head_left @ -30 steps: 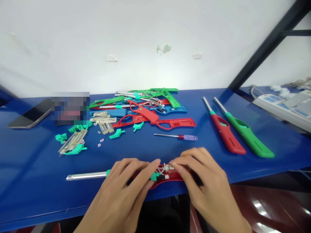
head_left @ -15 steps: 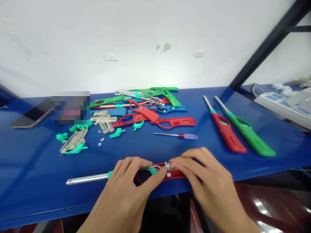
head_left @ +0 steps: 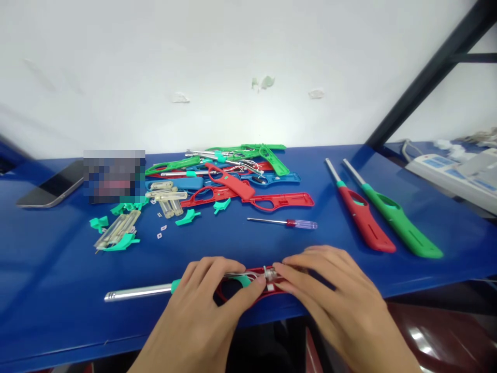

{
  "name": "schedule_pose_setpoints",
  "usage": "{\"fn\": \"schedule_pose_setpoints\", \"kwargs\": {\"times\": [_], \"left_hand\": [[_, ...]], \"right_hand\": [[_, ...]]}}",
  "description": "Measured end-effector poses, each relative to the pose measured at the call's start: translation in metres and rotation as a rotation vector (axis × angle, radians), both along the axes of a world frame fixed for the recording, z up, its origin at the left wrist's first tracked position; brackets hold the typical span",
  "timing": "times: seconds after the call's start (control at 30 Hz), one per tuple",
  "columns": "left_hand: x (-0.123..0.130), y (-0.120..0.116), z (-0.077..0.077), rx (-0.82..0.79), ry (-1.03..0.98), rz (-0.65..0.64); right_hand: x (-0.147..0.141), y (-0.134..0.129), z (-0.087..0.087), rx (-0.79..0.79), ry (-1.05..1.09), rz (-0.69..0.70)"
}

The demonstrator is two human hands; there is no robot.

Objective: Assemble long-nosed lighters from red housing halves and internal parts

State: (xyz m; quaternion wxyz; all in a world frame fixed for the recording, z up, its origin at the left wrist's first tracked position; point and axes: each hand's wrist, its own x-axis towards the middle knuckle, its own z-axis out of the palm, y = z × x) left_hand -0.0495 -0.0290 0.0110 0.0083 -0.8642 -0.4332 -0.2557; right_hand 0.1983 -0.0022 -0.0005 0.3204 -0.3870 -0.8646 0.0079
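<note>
A red lighter half-shell lies open at the table's front edge, its silver tube pointing left, with a teal trigger and white wires inside. My left hand is wrapped over the shell around the trigger opening, its thumb at a small white fitting. With its fingertips, my right hand holds a clear part in the handle section; much of that part is hidden under the fingers. Behind the hands lies a screwdriver with a purple handle.
Red, green and blue shells are piled near the wall. Clear tanks and teal triggers lie at left, beside a phone. Two assembled lighters, red and green, lie at right. A power strip stands beyond.
The whole view has shifted slightly. My right hand has spread further over the handle section, covering more of it, while my left hand keeps its grip.
</note>
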Motion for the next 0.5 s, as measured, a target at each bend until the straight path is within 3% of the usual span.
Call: {"fn": "schedule_pose_setpoints", "kwargs": {"times": [0.5], "left_hand": [[-0.0024, -0.0005, -0.0026, -0.040, 0.031, 0.022]], "right_hand": [[-0.0003, -0.0006, -0.0041, -0.093, 0.070, 0.006]]}}
